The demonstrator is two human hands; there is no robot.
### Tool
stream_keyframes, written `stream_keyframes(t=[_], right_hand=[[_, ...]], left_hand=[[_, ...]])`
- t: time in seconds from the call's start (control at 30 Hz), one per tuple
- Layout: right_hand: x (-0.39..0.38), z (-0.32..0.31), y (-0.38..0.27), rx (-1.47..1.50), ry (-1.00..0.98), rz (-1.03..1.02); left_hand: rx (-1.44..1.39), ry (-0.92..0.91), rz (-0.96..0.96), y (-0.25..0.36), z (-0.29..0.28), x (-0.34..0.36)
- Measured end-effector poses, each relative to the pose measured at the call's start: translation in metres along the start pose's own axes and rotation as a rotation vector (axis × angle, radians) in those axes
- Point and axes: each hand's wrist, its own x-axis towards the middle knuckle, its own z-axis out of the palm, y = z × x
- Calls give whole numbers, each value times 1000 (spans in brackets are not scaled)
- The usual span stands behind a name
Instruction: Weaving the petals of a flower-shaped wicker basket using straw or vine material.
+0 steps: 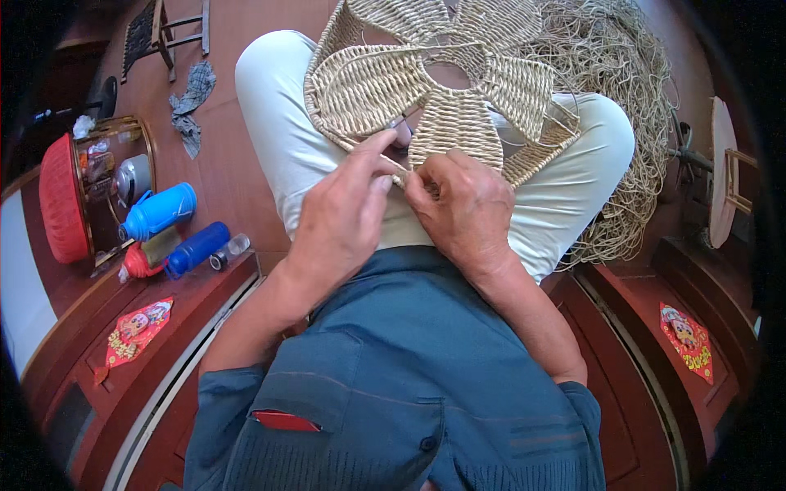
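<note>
A woven straw basket with flower-petal panels around a round hole lies across my lap on pale trousers. My right hand is closed at its near edge, fingertips pinched on the rim beside the lowest petal. What strand may lie under those fingertips is hidden. Just left of it, my left hand has its index finger and thumb apart, with fingertips touching the rim. A thin loose strand curves above the right-hand petal.
A big heap of loose straw cord lies to the right, near a round-topped wooden stool. On the left are a light-blue thermos, a dark-blue bottle, a red-sided rack, a grey cloth and a low chair.
</note>
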Motion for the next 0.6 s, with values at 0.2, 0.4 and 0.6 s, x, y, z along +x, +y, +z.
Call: stream_keyframes(t=[0.2,0.4,0.6], right_hand=[[-1,0,4,2,-3,10],[-6,-14,10,140,-53,-20],[-5,-27,14,270,-142,-28]], left_hand=[[-131,-144,-112,-2,10,8],[-605,-325,-408,-5,2,25],[-959,-385,-645,-5,7,39]])
